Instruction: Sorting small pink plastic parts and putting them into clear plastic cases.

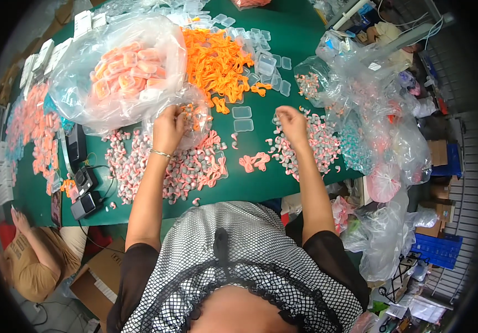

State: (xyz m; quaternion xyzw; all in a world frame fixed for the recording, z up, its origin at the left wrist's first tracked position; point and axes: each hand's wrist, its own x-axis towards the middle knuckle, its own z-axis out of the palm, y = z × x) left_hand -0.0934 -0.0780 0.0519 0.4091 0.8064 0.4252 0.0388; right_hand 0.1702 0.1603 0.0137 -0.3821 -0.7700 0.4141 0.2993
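Observation:
My left hand (169,127) is closed at the mouth of a small clear bag (197,119) of orange-and-grey pieces; its fingertips are partly hidden. To the right, my right hand (292,125) pinches its fingers together above a pile of small pink-and-grey pieces (319,139), possibly earplugs. Whatever is in either pinch is too small to make out. Between the hands lies an open clear plastic case (243,118). Nearer me are two pink cord bundles (254,161) and a pair of loose pink-and-grey pieces (234,140). A larger pile of such pieces (133,161) spreads around my left forearm.
A large clear bag (72,100) of filled orange cases, orange cord bundles (216,61) and loose clear cases (266,64) cover the far table. Small black devices (86,205) sit at the left edge. Plastic bags (386,133) crowd the right. Another person (39,255) is at lower left.

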